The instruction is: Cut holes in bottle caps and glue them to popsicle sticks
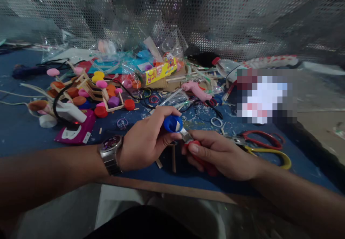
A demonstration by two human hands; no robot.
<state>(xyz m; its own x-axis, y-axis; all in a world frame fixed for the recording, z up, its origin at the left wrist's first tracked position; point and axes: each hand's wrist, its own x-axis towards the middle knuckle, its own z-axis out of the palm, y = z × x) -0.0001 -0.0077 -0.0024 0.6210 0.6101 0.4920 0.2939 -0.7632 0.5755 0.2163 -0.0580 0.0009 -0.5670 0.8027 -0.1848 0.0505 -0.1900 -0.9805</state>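
Observation:
My left hand (147, 140), with a metal wristwatch (110, 153) on its wrist, pinches a blue plastic bottle cap (172, 123) between thumb and fingers. My right hand (218, 155) is closed around a red-handled cutter (201, 156) whose metal blade tip (185, 135) touches the cap's inside. Both hands hover just above the blue table surface (21, 131) near its front edge. A thin wooden stick (174, 158) lies below the hands.
A stick frame with coloured caps (94, 90) stands at the left. A pink glue gun (196, 90), rubber bands, red and yellow scissors (265, 147), a yellow box (160, 72) and plastic bags clutter the back. A perforated metal screen (242, 23) closes the far side.

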